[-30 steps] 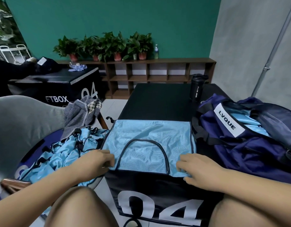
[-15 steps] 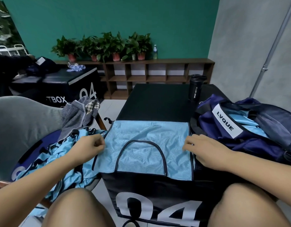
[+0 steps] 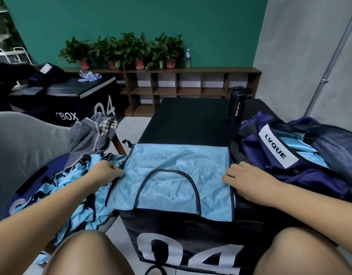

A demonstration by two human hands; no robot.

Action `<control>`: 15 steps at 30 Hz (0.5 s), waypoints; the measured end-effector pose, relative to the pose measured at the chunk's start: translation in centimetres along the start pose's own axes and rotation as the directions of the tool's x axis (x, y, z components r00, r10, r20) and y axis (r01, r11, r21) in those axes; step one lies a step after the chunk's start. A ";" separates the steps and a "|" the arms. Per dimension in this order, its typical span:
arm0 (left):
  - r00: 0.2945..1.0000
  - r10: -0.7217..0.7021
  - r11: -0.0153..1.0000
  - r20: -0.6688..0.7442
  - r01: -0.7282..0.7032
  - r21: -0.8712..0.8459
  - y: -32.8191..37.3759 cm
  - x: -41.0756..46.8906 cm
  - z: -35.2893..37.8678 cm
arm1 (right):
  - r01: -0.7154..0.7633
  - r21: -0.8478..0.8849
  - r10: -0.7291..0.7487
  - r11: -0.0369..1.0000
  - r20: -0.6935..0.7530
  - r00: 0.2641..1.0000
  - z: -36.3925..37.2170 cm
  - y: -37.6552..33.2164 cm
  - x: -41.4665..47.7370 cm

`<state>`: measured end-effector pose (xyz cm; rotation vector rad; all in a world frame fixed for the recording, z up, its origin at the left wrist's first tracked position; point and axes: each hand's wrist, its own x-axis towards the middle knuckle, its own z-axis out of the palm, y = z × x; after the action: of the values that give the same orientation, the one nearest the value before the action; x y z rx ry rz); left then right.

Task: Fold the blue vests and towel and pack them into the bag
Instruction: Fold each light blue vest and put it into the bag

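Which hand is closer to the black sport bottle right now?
Right. The right hand grips the blue vest at its right edge, on the side where the black sport bottle stands; the left hand pinches the opposite edge, farther away.

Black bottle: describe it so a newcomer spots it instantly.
Start at the black box in front of the person. At its far right edge, just behind the navy bag, stands the black bottle. Unlike the soft things nearby, it is upright, with white SPORT BOTTLE lettering.
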<state>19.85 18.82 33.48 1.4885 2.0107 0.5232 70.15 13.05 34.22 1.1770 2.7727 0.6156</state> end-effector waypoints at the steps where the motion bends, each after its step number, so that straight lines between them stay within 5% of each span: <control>1: 1.000 0.006 1.000 0.007 -0.006 0.003 0.2 0.3 0.0 | 0.008 -0.002 -0.008 1.000 -0.007 1.000 0.0 0.1 0.1; 10: 0.999 0.043 0.983 -0.008 -0.041 0.176 3.6 5.0 0.0 | 0.028 0.124 -0.027 0.992 -0.008 1.000 -0.8 -0.8 1.3; 15: 0.981 0.193 0.913 0.000 -0.179 0.366 7.1 8.7 0.6 | 0.023 0.282 -0.024 0.959 0.002 1.000 -1.8 -3.7 2.4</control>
<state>23.51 29.22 35.55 1.9197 2.0868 0.2571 65.56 11.79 34.68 1.1853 2.9370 0.2167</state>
